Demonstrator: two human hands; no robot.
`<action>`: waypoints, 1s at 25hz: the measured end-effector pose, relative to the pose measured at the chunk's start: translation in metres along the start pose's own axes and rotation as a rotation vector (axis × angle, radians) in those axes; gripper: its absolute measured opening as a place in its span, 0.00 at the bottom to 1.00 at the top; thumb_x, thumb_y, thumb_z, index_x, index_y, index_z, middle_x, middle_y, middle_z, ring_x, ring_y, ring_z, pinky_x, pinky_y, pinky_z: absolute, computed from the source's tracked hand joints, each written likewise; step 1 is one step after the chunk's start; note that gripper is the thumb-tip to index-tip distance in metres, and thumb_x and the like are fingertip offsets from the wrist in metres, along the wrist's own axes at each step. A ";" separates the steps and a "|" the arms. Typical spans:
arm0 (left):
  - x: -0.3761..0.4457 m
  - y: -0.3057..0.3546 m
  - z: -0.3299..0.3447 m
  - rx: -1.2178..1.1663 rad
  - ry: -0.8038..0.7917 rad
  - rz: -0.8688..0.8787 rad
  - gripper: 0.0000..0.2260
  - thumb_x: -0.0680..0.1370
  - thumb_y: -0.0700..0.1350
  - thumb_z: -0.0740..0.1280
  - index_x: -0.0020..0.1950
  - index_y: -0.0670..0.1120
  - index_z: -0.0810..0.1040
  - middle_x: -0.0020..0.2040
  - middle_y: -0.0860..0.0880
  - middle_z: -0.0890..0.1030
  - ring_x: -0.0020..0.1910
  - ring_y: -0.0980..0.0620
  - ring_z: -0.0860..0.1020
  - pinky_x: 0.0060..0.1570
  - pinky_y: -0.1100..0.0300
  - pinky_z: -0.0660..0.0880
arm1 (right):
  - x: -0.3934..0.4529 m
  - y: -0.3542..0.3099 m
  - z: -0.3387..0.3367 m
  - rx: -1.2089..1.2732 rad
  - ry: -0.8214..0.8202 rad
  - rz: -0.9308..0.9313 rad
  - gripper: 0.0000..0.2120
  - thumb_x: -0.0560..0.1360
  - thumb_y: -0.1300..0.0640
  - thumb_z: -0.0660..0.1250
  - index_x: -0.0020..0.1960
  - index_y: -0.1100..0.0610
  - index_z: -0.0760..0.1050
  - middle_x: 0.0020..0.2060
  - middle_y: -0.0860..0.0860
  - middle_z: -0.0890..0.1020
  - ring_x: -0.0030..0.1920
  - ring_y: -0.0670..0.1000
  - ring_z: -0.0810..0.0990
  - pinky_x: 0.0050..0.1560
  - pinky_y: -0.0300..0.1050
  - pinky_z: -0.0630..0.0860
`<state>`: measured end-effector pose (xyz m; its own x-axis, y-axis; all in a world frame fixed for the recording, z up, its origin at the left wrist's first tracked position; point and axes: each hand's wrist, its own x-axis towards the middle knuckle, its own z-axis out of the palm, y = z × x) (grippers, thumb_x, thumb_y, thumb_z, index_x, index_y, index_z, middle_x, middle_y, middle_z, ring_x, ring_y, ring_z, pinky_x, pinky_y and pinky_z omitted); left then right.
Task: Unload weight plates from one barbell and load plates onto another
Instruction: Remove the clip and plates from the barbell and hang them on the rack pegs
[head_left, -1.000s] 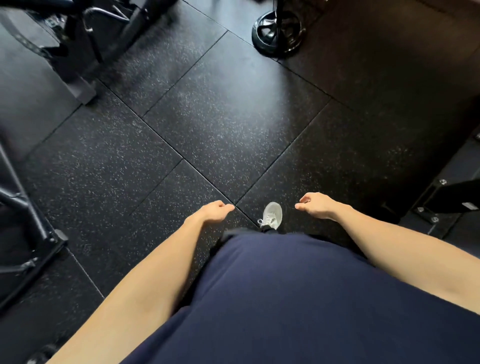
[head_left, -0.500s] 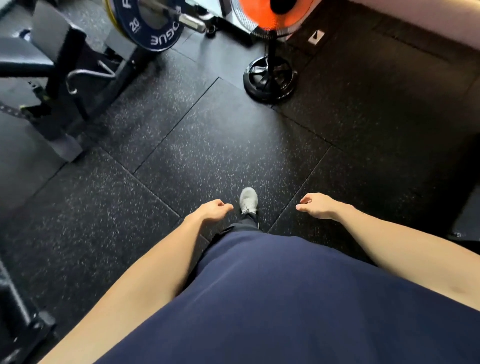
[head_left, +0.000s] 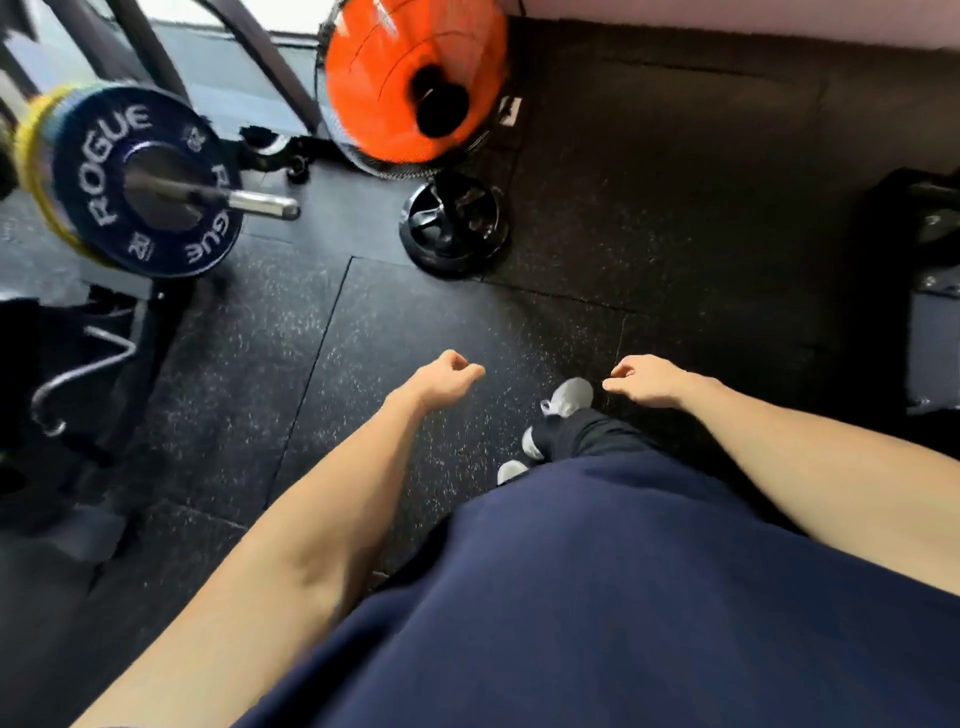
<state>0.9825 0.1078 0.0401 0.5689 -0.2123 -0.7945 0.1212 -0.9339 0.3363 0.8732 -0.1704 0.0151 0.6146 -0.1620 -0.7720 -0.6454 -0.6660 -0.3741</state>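
Observation:
A blue weight plate (head_left: 150, 182) marked ROGUE and 20 sits on a barbell at the upper left, with a yellow plate (head_left: 28, 156) behind it. The chrome barbell sleeve end (head_left: 260, 203) sticks out toward me, bare. My left hand (head_left: 447, 382) hangs in front of me, fingers loosely curled, holding nothing. My right hand (head_left: 644, 382) hangs the same way, also holding nothing. Both hands are well short of the barbell, below and to its right.
A floor fan with an orange head (head_left: 415, 88) and a round black base (head_left: 454, 228) stands just right of the sleeve. A black bench and rack frame (head_left: 78, 364) fill the left. Black equipment (head_left: 930, 291) sits at the right edge. My shoe (head_left: 569, 397) is on the rubber floor (head_left: 623, 182).
The view has swung up and left as I walk, bringing the loaded barbell end and fan closer and fuller into view. Both hands keep the same loose pose.

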 end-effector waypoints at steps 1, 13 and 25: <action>0.016 0.013 -0.015 0.035 -0.014 0.018 0.25 0.79 0.61 0.58 0.70 0.48 0.67 0.68 0.45 0.73 0.60 0.45 0.73 0.55 0.53 0.67 | 0.012 -0.002 -0.009 0.031 0.007 0.021 0.19 0.76 0.47 0.66 0.62 0.57 0.75 0.60 0.55 0.79 0.59 0.55 0.77 0.57 0.45 0.71; 0.178 0.228 -0.096 0.483 -0.157 0.220 0.20 0.77 0.60 0.63 0.62 0.50 0.75 0.61 0.45 0.79 0.58 0.46 0.76 0.57 0.55 0.71 | 0.090 0.025 -0.139 0.523 0.173 0.350 0.21 0.77 0.45 0.65 0.66 0.54 0.73 0.62 0.53 0.78 0.62 0.55 0.75 0.62 0.48 0.70; 0.262 0.447 -0.065 1.266 -0.556 0.617 0.23 0.79 0.61 0.59 0.70 0.52 0.69 0.67 0.47 0.75 0.62 0.46 0.75 0.62 0.53 0.71 | 0.079 0.026 -0.122 1.216 0.494 0.775 0.22 0.78 0.46 0.64 0.66 0.57 0.72 0.63 0.54 0.77 0.61 0.55 0.76 0.59 0.46 0.72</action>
<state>1.2393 -0.3470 0.0152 -0.1378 -0.4595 -0.8774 -0.9382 -0.2235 0.2644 0.9604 -0.2896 0.0071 -0.1142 -0.5622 -0.8191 -0.6880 0.6396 -0.3430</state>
